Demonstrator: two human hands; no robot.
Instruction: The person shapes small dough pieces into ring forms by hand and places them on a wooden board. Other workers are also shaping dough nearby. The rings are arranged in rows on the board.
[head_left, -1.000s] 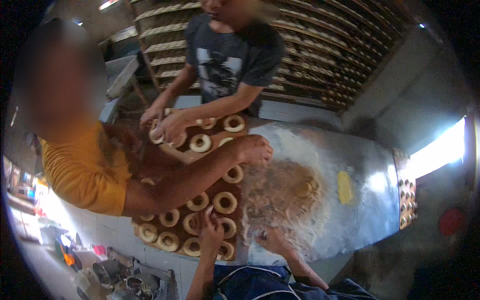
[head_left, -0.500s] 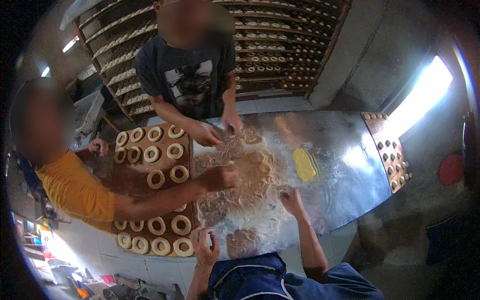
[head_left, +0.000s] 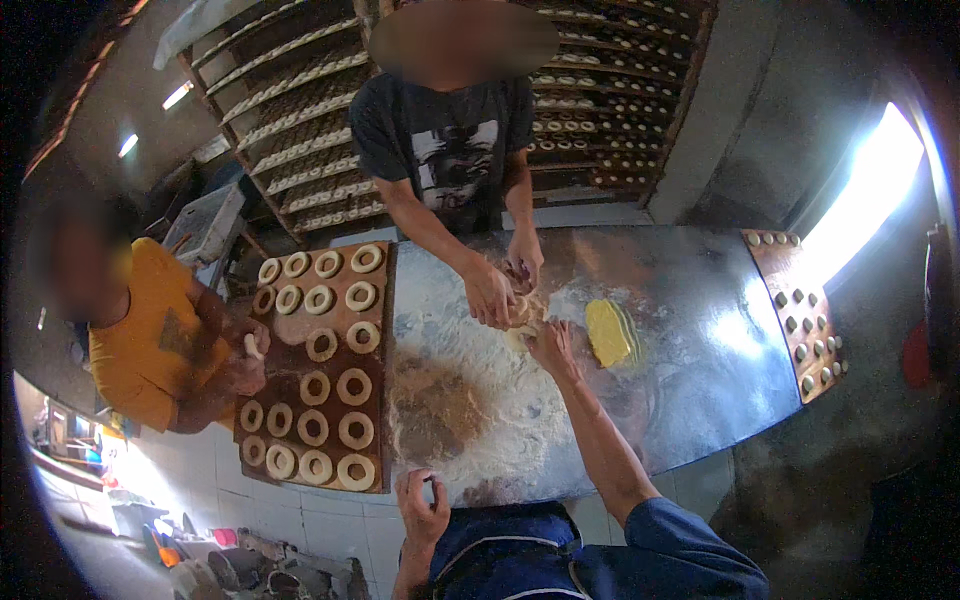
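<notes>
At the near edge of the floured metal table, my left hand (head_left: 423, 503) is loosely curled. A dark gap shows between its thumb and fingers, with nothing seen in it. My right hand (head_left: 554, 350) reaches out to the middle of the table, fingers stretched and apart. Its fingertips are at the near right side of a small heap of pale dough (head_left: 524, 312); contact is hard to make out. Across the table, a co-worker's two hands (head_left: 492, 290) are at the far side of that heap and partly hide it. Loose flour (head_left: 500, 420) spreads in front of me.
Right of the heap lies a yellow fatty smear (head_left: 611, 333). A wooden board (head_left: 335, 268) with dough rings covers the left end; another board (head_left: 785, 275) with small dough pieces sits at the right. A person in a yellow shirt (head_left: 155, 340) stands left. Loaded racks (head_left: 590, 75) rise behind.
My right hand has moved forward and left to the dough heap. The yellow-shirted person's arm has drawn back from the table. The opposite co-worker's hands have come together over the heap.
</notes>
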